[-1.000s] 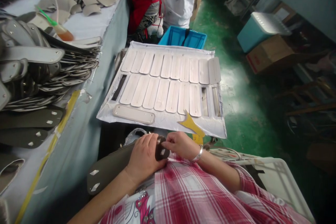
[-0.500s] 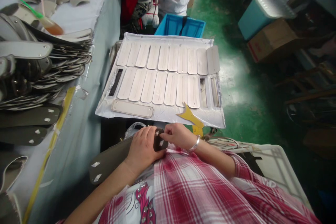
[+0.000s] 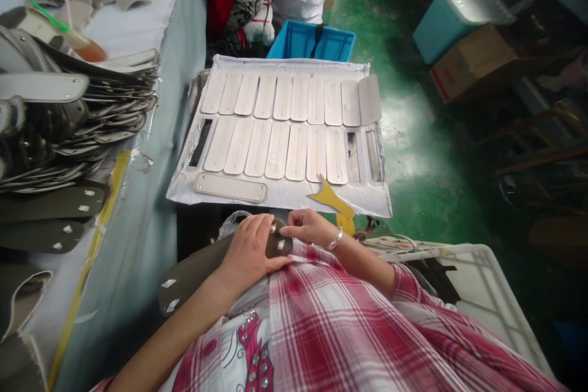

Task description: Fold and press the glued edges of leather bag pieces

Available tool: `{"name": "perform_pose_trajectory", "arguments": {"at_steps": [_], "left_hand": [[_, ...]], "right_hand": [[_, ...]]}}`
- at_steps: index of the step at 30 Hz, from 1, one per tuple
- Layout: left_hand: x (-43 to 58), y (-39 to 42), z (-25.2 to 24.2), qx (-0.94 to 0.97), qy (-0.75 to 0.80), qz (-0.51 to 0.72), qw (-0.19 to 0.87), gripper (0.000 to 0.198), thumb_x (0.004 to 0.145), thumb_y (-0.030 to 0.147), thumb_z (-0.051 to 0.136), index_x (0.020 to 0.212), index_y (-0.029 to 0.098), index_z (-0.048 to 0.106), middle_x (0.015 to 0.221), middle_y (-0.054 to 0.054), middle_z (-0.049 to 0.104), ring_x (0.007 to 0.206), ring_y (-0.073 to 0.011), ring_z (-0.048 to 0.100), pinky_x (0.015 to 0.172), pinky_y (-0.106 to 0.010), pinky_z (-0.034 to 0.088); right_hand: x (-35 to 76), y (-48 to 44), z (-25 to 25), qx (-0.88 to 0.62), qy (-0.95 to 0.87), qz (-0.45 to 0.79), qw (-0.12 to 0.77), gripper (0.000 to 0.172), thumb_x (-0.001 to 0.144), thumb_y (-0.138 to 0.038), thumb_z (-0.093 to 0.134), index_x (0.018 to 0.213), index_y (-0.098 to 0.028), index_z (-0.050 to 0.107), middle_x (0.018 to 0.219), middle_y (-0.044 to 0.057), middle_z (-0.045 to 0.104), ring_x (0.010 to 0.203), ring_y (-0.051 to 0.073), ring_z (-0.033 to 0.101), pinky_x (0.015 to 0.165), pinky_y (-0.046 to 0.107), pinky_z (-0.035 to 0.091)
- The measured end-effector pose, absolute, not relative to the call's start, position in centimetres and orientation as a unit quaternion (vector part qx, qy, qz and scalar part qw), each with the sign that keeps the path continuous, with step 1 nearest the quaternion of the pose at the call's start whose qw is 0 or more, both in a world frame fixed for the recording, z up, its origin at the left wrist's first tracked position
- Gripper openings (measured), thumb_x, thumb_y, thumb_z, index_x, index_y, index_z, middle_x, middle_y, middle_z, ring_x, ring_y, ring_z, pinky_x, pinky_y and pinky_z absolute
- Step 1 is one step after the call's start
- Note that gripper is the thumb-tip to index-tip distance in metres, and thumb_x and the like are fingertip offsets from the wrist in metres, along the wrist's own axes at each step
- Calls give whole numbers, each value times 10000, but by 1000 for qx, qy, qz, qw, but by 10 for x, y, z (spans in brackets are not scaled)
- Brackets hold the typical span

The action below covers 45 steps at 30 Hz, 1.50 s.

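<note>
A long grey-olive strip (image 3: 197, 269) with rounded ends lies slantwise against my lap. White patches show near both of its ends. My left hand (image 3: 248, 245) is wrapped over the strip close to its far end, thumb on the near side. My right hand (image 3: 310, 228), a silver bracelet at its wrist, is closed in a pinch at that same end, beside a white patch. What its fingertips hold, if anything, is too small to make out. In front stands a white-covered board (image 3: 294, 196) bearing two rows of pale rounded panels (image 3: 260, 147).
A riveted pale strip (image 3: 229, 187) and a yellow forked piece (image 3: 331, 196) rest on the board's near edge. To the left, a table (image 3: 105, 269) carries stacked strips (image 3: 92, 116) and a glue bottle (image 3: 78, 43). A blue crate (image 3: 335, 45) stands behind; a white crate (image 3: 487, 288) is right.
The strip's far end has tilted so that more of its face shows between my hands. My right hand stays pinched there. The whole view has shifted slightly.
</note>
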<state>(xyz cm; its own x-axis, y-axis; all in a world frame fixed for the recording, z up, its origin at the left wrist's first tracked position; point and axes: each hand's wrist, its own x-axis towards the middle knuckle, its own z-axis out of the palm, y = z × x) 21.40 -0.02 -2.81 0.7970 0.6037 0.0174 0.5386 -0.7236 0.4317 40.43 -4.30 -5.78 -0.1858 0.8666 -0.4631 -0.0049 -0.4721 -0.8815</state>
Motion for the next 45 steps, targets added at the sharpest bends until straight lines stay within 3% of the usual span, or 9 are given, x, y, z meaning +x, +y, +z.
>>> {"name": "perform_pose_trajectory", "arguments": {"at_steps": [6,11,17,23,28,35,42,45], "left_hand": [[219,-4,-30,918,326,88,208,694,635,399,706,1201,105,431,1167,-148,521,1110,-300,467,1005,-463,354],[209,-4,-20,930,288,103,204,836,674,477,694,1325,109,322,1315,-168,438,1223,-304,389,1037,-487,323],[201,-11,-15,956,220,126,147,342,833,353,571,1113,159,543,1248,-85,533,1196,-256,423,1078,-464,262],[204,-15,-22,960,221,127,116,326,839,336,561,1110,155,557,1255,-96,532,1181,-250,444,1054,-446,298],[202,-15,-22,959,225,126,120,344,841,352,558,1127,160,548,1234,-90,547,1184,-243,448,1063,-446,286],[198,-13,-25,959,219,113,139,358,842,351,556,1145,160,543,1259,-98,530,1195,-250,441,1066,-442,279],[199,-11,-11,959,217,109,145,369,814,415,585,1074,154,571,1235,-95,535,1178,-242,443,1065,-418,280],[172,-9,6,943,238,177,151,385,827,459,549,1087,176,559,1257,-97,514,1152,-218,466,1055,-401,295]], "right_hand": [[399,-44,-62,-541,-395,648,363,388,662,-448,691,637,-176,415,423,-95,396,366,39,320,367,168,203],[395,-43,-64,-566,-423,598,379,369,664,-400,677,591,-169,398,463,-81,386,426,38,316,411,170,222],[395,-42,-62,-523,-363,669,384,405,676,-451,680,630,-184,380,421,-97,379,354,39,317,363,163,208],[396,-45,-59,-537,-381,655,371,398,717,-482,654,670,-176,405,464,-83,407,375,48,347,365,169,236],[396,-38,-55,-557,-437,580,403,355,794,-494,577,764,-149,495,625,-38,455,546,69,417,507,197,362],[404,-6,-52,-543,-423,682,249,401,709,-530,623,763,-159,479,484,-62,452,413,71,393,400,192,294],[394,-11,-40,-589,-513,574,248,373,772,-541,526,749,-173,469,541,-55,431,462,88,405,435,219,321],[393,-16,-38,-623,-554,504,223,363,810,-550,464,805,-188,494,595,-22,493,521,128,468,485,260,391]]}}
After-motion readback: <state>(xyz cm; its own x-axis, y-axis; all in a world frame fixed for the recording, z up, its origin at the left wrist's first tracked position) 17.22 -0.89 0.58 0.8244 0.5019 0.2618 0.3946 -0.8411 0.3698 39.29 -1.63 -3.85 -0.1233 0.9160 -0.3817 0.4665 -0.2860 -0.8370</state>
